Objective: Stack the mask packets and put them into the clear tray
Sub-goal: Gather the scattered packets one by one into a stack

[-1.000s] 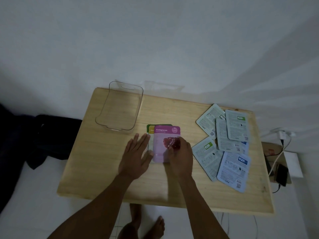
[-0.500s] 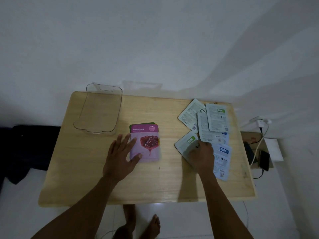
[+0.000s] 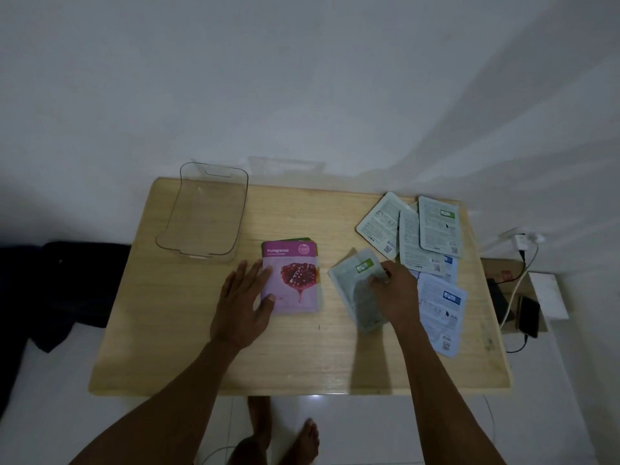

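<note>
A small stack of mask packets, a pink pomegranate packet (image 3: 292, 276) on top, lies at the middle of the wooden table (image 3: 188, 330). My left hand (image 3: 243, 303) rests flat against the stack's left edge, fingers spread. My right hand (image 3: 397, 297) grips a pale green-labelled packet (image 3: 355, 283), face down, lifted slightly and blurred, between the stack and the loose packets. Several more face-down packets (image 3: 432, 236) lie spread at the table's right. The clear tray (image 3: 174, 236) stands at the back left with nothing in it.
A white wall runs behind the table. To the right, on a low box, lie a phone (image 3: 528, 315), a charger and white cables (image 3: 518, 243). Dark cloth (image 3: 50, 280) lies on the floor at left. My bare feet (image 3: 278, 437) show below the table's front edge.
My right hand left the stack, reached to the loose packets on the right, took hold of the green-labelled one and is drawing it left. My left hand stayed by the stack.
</note>
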